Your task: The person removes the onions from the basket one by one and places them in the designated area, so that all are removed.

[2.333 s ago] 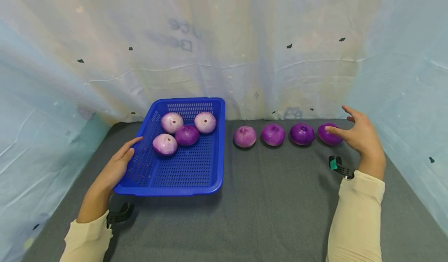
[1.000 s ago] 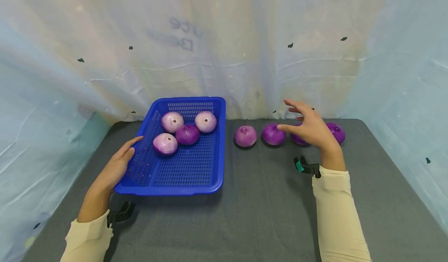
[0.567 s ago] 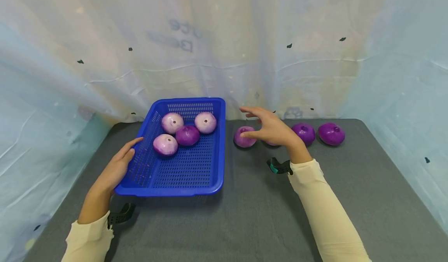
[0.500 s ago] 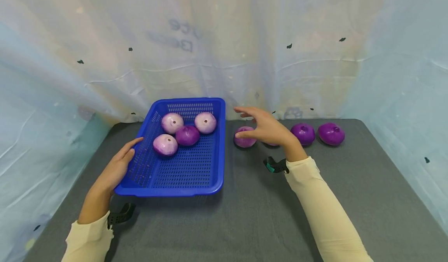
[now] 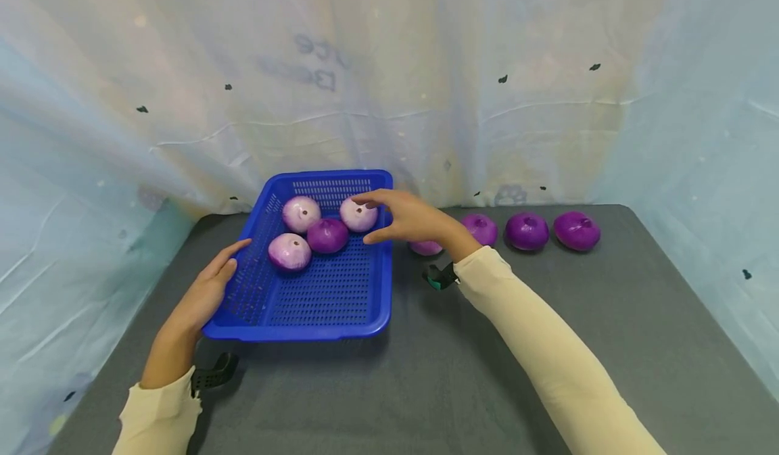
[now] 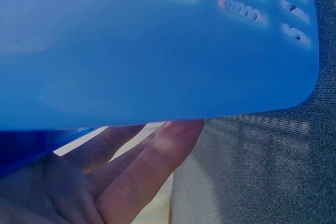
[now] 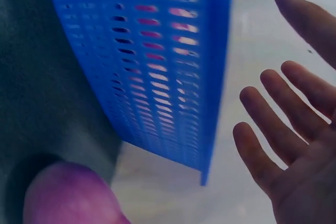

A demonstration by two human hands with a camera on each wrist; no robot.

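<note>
Left hand (image 5: 203, 296): lying flat along the left rim of the blue basket, fingers straight and touching the plastic; I am reading it as relaxed and holding nothing. In the left wrist view, I am seeing the fingers (image 6: 152, 163) pressed under the blurred basket wall.

Blue basket (image 5: 316, 320): sitting on the grey mat at the left, its perforated floor showing toward the near end.

Onions in the basket: four are crowding the far half. A pale one (image 5: 289, 251) is lying nearest me, a dark purple one (image 5: 327, 234) is touching it on its right, and two more pale ones (image 5: 301, 213) (image 5: 357, 216) are sitting behind.

Right hand (image 5: 409, 220): hovering over the basket's right rim, fingers spread apart and gripping nothing, fingertips just beside the far right pale onion; I cannot tell whether they are touching it. The right wrist view is showing an empty palm (image 7: 299, 145) next to the basket wall (image 7: 157, 72).

Onions on the mat: four are standing in a row right of the basket. The first (image 5: 426, 247) is mostly hidden under my right wrist, and three dark purple ones (image 5: 481, 228) (image 5: 527, 230) (image 5: 576, 230) are following, well apart from the hand.

Grey mat (image 5: 456, 374): covering the table.
</note>
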